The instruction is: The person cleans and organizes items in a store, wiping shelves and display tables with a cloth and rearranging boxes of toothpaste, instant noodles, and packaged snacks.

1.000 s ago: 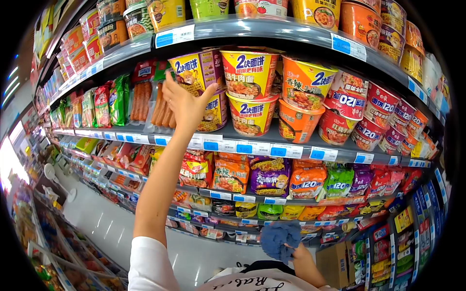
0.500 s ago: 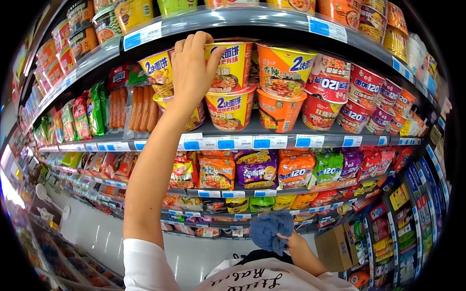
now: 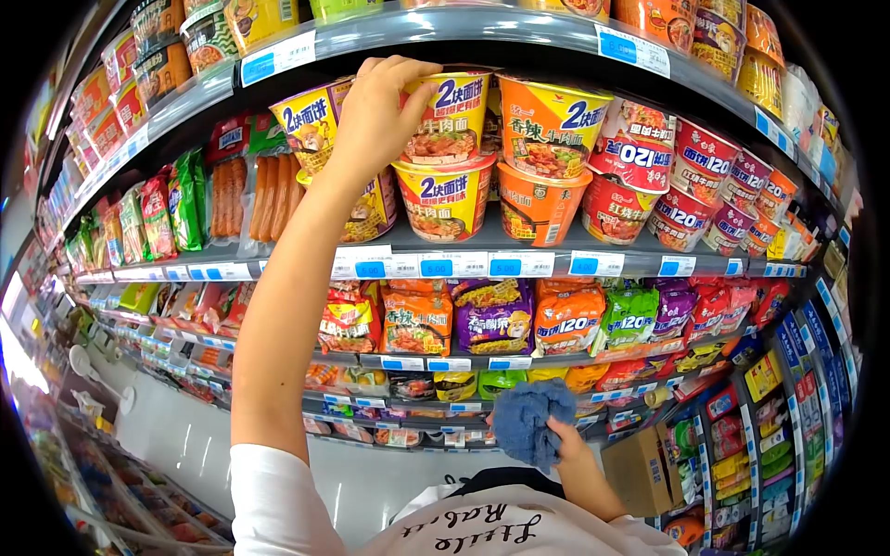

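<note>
My left hand (image 3: 385, 107) reaches up to the shelf, fingers bent over the lid edge of a yellow-and-red noodle cup (image 3: 452, 120), thumb at its front left side. The cup stands on a similar cup (image 3: 445, 199). Left of them, partly behind my wrist, is another yellow cup (image 3: 311, 120); an orange-and-yellow cup (image 3: 552, 130) stands to the right. Low in the view, my right hand (image 3: 572, 449) is closed on a crumpled blue cloth (image 3: 530, 422).
The upper shelf edge (image 3: 445, 26) runs just above my left hand. Sausage packs (image 3: 269, 199) and more cups (image 3: 630, 144) line the same shelf. Bagged noodles (image 3: 494, 317) fill the shelf below. A cardboard box (image 3: 638, 471) stands at the lower right.
My left hand has moved from in front of the left cups, up and right, onto the yellow-and-red cup's lid edge. My right hand still holds the cloth, and the view has shifted.
</note>
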Demonstrator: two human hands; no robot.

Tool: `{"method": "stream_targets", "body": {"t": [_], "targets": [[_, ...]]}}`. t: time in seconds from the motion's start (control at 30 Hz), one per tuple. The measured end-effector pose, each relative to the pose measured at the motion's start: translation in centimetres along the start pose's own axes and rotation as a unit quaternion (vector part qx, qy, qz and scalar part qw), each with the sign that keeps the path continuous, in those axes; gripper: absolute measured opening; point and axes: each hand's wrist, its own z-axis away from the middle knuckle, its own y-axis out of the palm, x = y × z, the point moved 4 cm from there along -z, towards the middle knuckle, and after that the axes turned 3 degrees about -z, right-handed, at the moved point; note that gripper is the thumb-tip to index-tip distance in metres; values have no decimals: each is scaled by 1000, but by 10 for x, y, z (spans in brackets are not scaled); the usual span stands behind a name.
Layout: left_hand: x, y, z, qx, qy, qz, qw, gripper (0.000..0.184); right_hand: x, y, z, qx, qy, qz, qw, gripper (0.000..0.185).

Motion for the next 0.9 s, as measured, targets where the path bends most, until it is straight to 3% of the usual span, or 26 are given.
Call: {"method": "stream_targets", "body": {"t": [0.1, 0.17, 0.23, 0.43, 0.53, 0.7, 0.8, 0.9], "targets": [[-1, -11, 9, -43, -26, 81, 995, 21, 8, 14, -6, 48, -6, 15, 999, 77], [-3, -19, 27, -94, 2, 32, 995, 22, 13, 20, -7, 72, -14, 21, 997, 79], [-13, -21, 52, -121, 34, -38, 991, 23, 20, 27, -11, 32, -35, -4, 999, 81], [-32, 15, 115, 53, -13, -29, 998, 47, 46, 41, -26, -51, -56, -101, 992, 82], [-25, 22, 120, 63, -22, -49, 997, 57, 43, 39, -28, -53, -36, -103, 993, 82], [-25, 26, 114, 36, -70, -14, 997, 44, 28, 41, -29, -4, -1, -108, 994, 82], [-32, 21, 108, 60, -64, -70, 994, 43, 27, 43, -26, -6, -18, -90, 996, 81], [-63, 12, 83, 12, -3, -68, 998, 45, 32, 39, -22, -5, -25, -87, 996, 80]]}}
